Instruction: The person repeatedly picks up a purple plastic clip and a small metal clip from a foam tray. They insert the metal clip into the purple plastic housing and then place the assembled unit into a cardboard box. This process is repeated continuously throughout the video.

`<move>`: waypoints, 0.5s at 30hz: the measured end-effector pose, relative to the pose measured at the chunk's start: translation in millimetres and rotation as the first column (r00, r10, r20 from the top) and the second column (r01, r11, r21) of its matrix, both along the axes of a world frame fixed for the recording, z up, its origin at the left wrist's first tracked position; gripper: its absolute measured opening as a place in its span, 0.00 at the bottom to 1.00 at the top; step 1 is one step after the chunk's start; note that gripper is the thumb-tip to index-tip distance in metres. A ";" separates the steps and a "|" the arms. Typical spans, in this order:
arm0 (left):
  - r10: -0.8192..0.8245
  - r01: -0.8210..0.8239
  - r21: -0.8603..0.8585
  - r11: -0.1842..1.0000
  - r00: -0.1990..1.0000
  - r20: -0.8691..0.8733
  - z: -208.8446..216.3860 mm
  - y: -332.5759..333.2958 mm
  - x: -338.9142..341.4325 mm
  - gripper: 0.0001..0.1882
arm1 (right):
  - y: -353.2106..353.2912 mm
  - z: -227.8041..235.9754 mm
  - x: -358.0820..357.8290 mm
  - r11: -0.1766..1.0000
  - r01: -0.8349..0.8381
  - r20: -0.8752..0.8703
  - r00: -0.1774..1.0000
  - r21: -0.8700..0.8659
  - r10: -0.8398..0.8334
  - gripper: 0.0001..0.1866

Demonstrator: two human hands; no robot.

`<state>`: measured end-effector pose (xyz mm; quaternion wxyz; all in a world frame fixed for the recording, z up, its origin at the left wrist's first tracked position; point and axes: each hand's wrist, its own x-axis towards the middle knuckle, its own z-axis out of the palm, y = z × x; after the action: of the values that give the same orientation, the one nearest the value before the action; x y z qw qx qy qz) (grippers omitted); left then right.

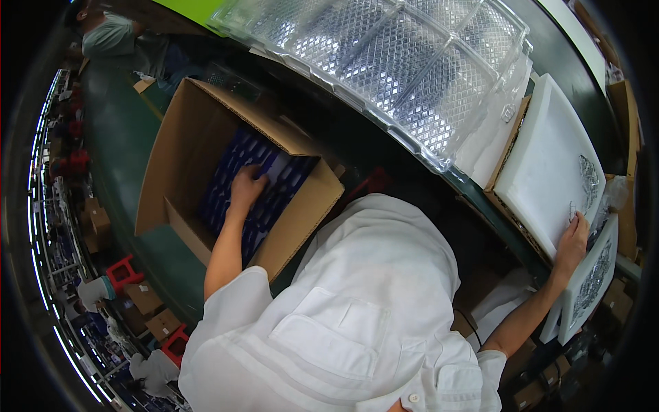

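My left hand (246,191) reaches down into an open cardboard box (180,147), its fingers curled against a dark blue slotted sheet or tray (274,202) with rows of pale openings. What those fingers hold, if anything, is hidden. Out to the right, my right hand (573,240) is at the edge of a white shallow tray (542,168). Its fingertips are pinched together at a small shiny piece (572,209), too small to name. Farther up the same tray lies a heap of similar shiny pieces (589,180).
A large clear plastic compartment tray (384,65) with a textured base sits on the bench ahead. Below the white tray, a second white tray (590,278) holds more shiny pieces. Red stools (123,273), cartons (143,296) and other people (110,38) are at the left.
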<state>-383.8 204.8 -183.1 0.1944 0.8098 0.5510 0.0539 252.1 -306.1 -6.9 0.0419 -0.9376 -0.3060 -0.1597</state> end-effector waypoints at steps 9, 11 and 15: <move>-0.215 0.233 0.235 0.944 0.972 -0.099 27.2 36.4 4.3 0.16 | 30.9 15.0 -4.4 0.997 0.061 -0.029 0.998 -0.051 -0.062 0.15; -0.162 0.162 0.261 0.952 0.987 -0.021 8.9 45.8 15.4 0.17 | 33.9 21.6 2.3 0.999 -0.001 -0.011 1.000 -0.038 0.001 0.15; 0.012 -0.030 0.152 0.988 0.993 0.119 -20.9 63.9 52.1 0.21 | 19.5 27.2 -4.3 0.982 -0.047 -0.032 0.998 0.181 0.054 0.14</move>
<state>-331.7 268.7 -204.0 0.1631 0.8118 0.5413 0.1460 247.8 -286.5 20.4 0.1363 -0.9247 -0.3132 -0.1682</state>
